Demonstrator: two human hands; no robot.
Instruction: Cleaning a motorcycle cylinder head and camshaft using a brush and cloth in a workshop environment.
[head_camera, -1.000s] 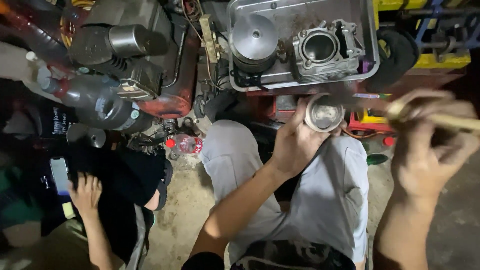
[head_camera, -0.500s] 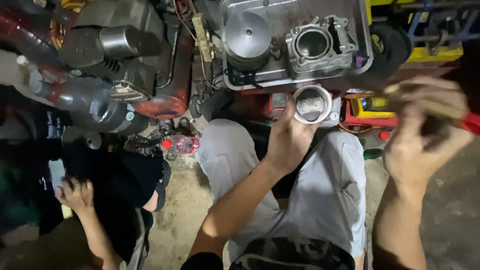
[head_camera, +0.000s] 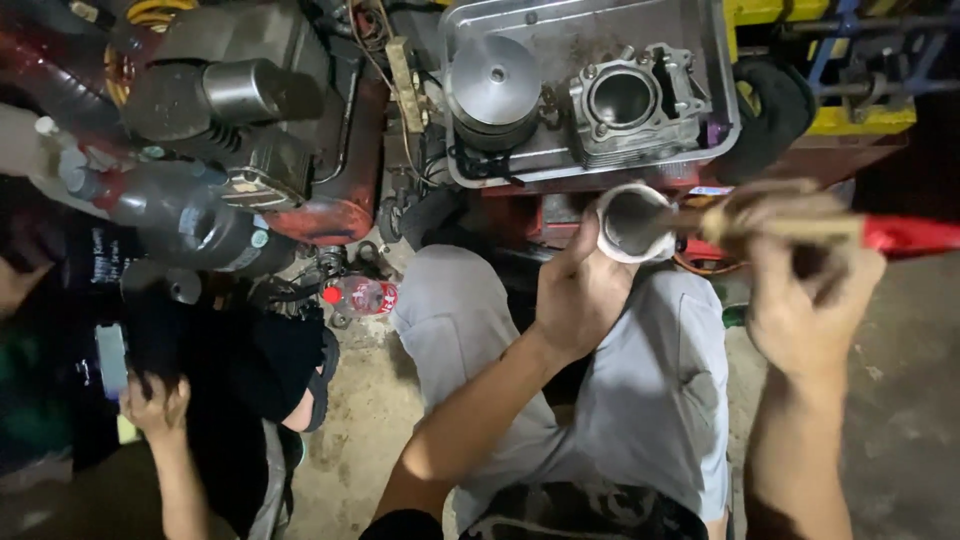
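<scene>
The left hand (head_camera: 580, 295) is gripping a short metal cylinder (head_camera: 632, 222) from below, tilting its open mouth up toward the face so the bore is showing. The right hand (head_camera: 805, 295) is clenched around a red-handled brush (head_camera: 800, 228), poking its blurred tip into that opening. Just beyond both hands, a metal tray (head_camera: 720, 90) is keeping a piston (head_camera: 492, 85) and an engine block (head_camera: 630, 105) within reach.
</scene>
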